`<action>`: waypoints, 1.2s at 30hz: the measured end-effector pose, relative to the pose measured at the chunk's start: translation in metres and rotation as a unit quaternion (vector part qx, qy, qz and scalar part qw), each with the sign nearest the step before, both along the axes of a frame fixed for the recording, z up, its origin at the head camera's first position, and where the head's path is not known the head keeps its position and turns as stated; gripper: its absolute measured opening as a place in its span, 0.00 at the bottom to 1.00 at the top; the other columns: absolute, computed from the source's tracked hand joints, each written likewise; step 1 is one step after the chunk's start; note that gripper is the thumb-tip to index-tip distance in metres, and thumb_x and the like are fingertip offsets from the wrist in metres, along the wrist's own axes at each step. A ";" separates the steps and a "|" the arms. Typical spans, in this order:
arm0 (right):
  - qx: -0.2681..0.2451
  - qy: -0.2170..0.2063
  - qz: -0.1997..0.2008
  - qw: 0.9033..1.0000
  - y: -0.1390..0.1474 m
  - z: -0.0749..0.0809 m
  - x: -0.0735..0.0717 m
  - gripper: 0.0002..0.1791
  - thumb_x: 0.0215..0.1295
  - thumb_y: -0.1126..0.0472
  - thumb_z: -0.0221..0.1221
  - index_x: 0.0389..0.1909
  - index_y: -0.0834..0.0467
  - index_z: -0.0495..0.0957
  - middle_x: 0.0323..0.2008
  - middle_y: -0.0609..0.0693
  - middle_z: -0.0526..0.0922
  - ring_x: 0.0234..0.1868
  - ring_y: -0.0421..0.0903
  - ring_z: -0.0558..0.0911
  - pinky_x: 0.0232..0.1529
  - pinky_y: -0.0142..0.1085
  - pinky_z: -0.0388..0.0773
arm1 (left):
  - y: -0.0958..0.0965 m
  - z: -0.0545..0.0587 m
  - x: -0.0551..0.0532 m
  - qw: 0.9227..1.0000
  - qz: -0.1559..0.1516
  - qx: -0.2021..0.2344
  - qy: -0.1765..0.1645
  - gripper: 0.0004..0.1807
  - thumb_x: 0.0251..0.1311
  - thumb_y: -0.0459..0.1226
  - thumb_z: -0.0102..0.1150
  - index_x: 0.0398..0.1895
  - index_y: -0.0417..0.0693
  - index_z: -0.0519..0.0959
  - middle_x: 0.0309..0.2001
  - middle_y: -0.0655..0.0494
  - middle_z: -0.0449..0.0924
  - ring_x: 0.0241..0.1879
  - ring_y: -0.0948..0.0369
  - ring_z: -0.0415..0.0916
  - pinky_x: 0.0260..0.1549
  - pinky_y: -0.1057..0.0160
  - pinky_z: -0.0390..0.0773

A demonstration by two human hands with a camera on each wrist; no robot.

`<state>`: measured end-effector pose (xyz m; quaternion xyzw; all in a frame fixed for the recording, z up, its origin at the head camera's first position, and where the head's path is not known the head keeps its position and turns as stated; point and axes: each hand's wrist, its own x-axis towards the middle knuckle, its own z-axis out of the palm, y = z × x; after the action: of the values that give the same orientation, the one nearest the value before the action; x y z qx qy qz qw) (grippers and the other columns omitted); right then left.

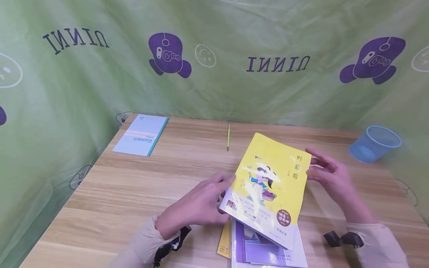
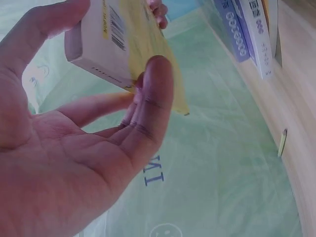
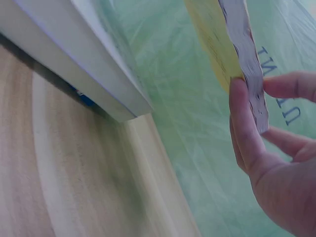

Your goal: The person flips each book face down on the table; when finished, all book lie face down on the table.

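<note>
A yellow paperback book (image 1: pixel 281 163) with a cartoon child on its cover is held tilted above a stack of books. My left hand (image 1: pixel 201 201) grips it by the spine side; in the left wrist view the thumb lies on one face and the fingers (image 2: pixel 153 98) on the other. At the opposite edge, my right hand (image 1: pixel 335 182) pinches the page block (image 3: pixel 252 74) between thumb and fingers. Beneath lies a purple-and-white book (image 1: pixel 239 245), partly covered, with a yellow-orange book (image 1: pixel 223 242) showing at its left.
A notebook marked Gambit (image 1: pixel 139 136) lies at the table's back left. Near the back middle is a green pencil (image 1: pixel 228 137). A blue mesh cup (image 1: pixel 372 145) stands at the back right. Behind the wooden table (image 1: pixel 134 193) hangs a green printed curtain (image 1: pixel 221 89).
</note>
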<state>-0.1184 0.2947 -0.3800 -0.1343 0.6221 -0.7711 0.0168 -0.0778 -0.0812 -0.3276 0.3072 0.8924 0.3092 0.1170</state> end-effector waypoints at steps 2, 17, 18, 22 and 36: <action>-0.025 0.022 0.041 0.999 0.003 -0.001 -0.001 0.39 0.60 0.90 0.45 0.70 0.61 0.70 0.48 0.52 0.83 0.43 0.44 0.88 0.43 0.34 0.87 | -0.003 0.002 -0.001 1.000 -0.005 0.012 0.013 0.50 0.45 0.35 0.75 0.75 0.39 0.63 0.59 0.54 0.73 0.42 0.62 0.75 0.37 0.74 0.77; -0.012 0.070 0.083 0.994 0.009 0.000 -0.005 0.46 0.54 0.94 0.48 0.76 0.66 0.56 0.57 0.54 0.79 0.55 0.45 0.85 0.48 0.36 0.86 | -0.013 0.002 -0.006 0.977 -0.066 0.093 0.181 0.42 0.39 0.39 0.81 0.63 0.38 0.78 0.56 0.51 0.82 0.53 0.59 0.82 0.54 0.66 0.83; -0.014 0.073 0.084 0.994 0.009 0.000 -0.005 0.46 0.54 0.94 0.47 0.76 0.67 0.55 0.57 0.54 0.79 0.55 0.46 0.85 0.48 0.36 0.86 | -0.013 0.002 -0.007 0.976 -0.068 0.096 0.185 0.41 0.39 0.40 0.82 0.62 0.38 0.78 0.56 0.50 0.83 0.54 0.59 0.82 0.55 0.66 0.82; -0.007 0.080 0.086 0.993 0.011 0.001 -0.004 0.46 0.55 0.93 0.48 0.76 0.69 0.54 0.58 0.54 0.79 0.56 0.46 0.85 0.49 0.36 0.86 | -0.015 0.000 -0.008 0.973 -0.076 0.111 0.185 0.38 0.40 0.39 0.82 0.59 0.37 0.80 0.56 0.48 0.84 0.56 0.57 0.82 0.57 0.65 0.81; 0.073 0.037 -0.025 0.996 0.019 0.009 0.004 0.34 0.65 0.82 0.56 0.72 0.63 0.67 0.56 0.44 0.82 0.54 0.35 0.85 0.49 0.26 0.83 | -0.020 0.004 -0.013 0.975 -0.091 0.140 0.149 0.23 0.56 0.38 0.73 0.54 0.36 0.83 0.43 0.49 0.89 0.38 0.65 0.85 0.36 0.75 0.81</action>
<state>-0.1143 0.3138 -0.3711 -0.1453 0.6802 -0.7183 -0.0159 -0.0907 -0.1009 -0.3233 0.4429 0.8160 0.3700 -0.0336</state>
